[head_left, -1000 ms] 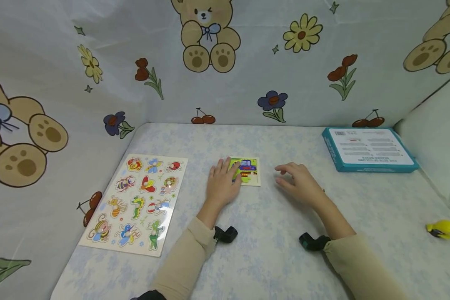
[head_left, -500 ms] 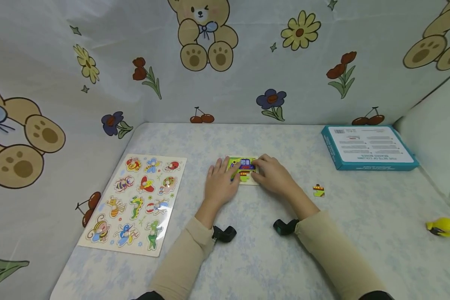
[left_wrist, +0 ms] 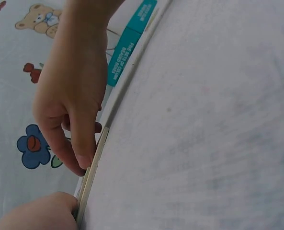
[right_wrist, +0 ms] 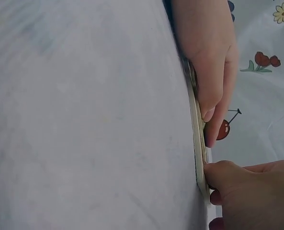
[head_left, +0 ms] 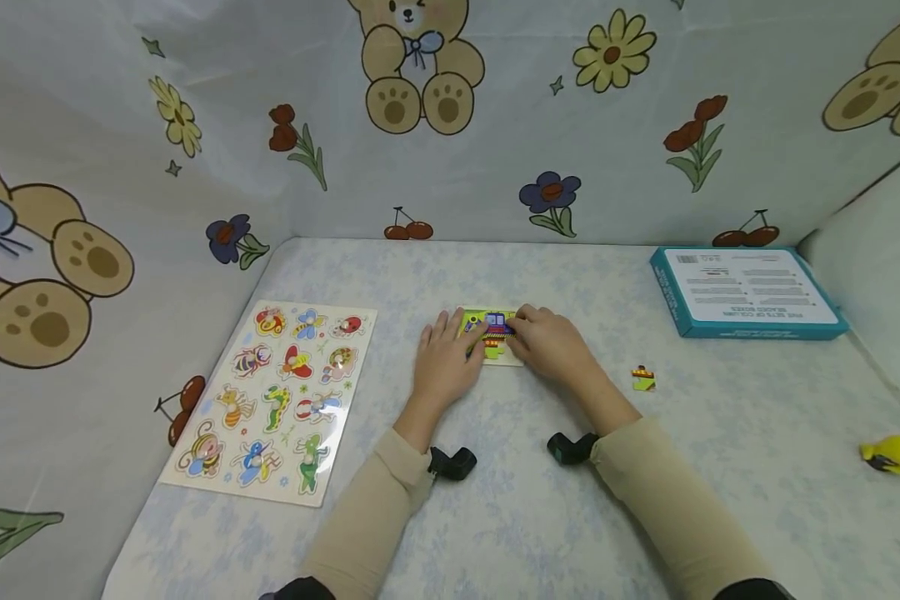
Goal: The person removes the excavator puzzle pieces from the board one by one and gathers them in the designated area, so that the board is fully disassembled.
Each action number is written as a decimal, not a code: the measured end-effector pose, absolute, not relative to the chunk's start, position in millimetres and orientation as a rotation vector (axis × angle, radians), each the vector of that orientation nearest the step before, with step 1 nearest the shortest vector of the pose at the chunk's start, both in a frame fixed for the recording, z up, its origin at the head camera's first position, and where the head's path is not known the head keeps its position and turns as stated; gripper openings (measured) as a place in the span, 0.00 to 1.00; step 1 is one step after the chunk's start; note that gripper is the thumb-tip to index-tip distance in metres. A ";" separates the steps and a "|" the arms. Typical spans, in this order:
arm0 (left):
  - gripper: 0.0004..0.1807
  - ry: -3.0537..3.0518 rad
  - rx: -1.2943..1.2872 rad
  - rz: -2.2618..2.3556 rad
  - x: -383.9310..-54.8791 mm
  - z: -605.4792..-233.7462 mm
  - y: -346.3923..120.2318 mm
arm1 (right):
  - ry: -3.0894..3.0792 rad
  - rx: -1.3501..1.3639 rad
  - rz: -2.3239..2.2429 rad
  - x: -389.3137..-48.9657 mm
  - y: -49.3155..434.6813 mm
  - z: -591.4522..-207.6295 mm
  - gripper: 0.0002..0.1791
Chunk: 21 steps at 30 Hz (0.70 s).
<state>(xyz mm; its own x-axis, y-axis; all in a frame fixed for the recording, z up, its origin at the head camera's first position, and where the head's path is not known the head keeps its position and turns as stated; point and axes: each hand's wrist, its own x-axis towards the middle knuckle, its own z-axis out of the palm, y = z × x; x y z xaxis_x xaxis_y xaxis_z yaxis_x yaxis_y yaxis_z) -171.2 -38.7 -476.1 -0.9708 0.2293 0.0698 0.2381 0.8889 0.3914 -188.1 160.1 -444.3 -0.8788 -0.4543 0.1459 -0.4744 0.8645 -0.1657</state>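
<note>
A small jigsaw puzzle (head_left: 492, 352) in a pale frame lies flat mid-table, with a blue vehicle on green and a bare patch at its lower right. My left hand (head_left: 444, 360) rests on its left side, fingers mostly straight and thumb on the picture. From the right, my right hand (head_left: 555, 346) has curled fingers, with thumb and forefinger together at the upper right piece; the tips partly hide it. In the right wrist view both the left hand (right_wrist: 211, 62) and right hand (right_wrist: 254, 191) meet the thin board (right_wrist: 197, 139). A loose puzzle piece (head_left: 643, 379) lies to the right.
On the left lies a large insect picture board (head_left: 273, 404). A teal box (head_left: 750, 292) stands at the back right, and a yellow toy (head_left: 896, 454) lies by the right edge. Behind the table hangs a bear-patterned cloth (head_left: 480, 192).
My right hand has moved left onto the puzzle's right side, uncovering the loose piece. It has stayed there over the last half second. The left hand keeps its place on the puzzle.
</note>
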 end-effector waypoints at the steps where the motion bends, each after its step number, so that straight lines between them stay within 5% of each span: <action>1: 0.24 -3.030 -0.376 -0.635 -171.4 -475.9 -38.3 | -2.920 0.746 0.283 -187.4 159.7 -443.7 0.20; 21: 0.24 -3.036 -0.334 -0.641 -169.8 -471.1 -35.2 | -2.935 0.805 0.338 -187.6 158.7 -439.8 0.19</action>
<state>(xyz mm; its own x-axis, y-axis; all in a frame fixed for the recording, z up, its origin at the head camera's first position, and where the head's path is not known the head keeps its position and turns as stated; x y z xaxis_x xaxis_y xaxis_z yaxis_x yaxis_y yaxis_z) -169.8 -35.2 -471.1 -0.9769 0.2036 0.0642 0.2122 0.8927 0.3976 -187.6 158.7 -439.8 -0.8589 -0.4942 0.1343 -0.5118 0.8378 -0.1902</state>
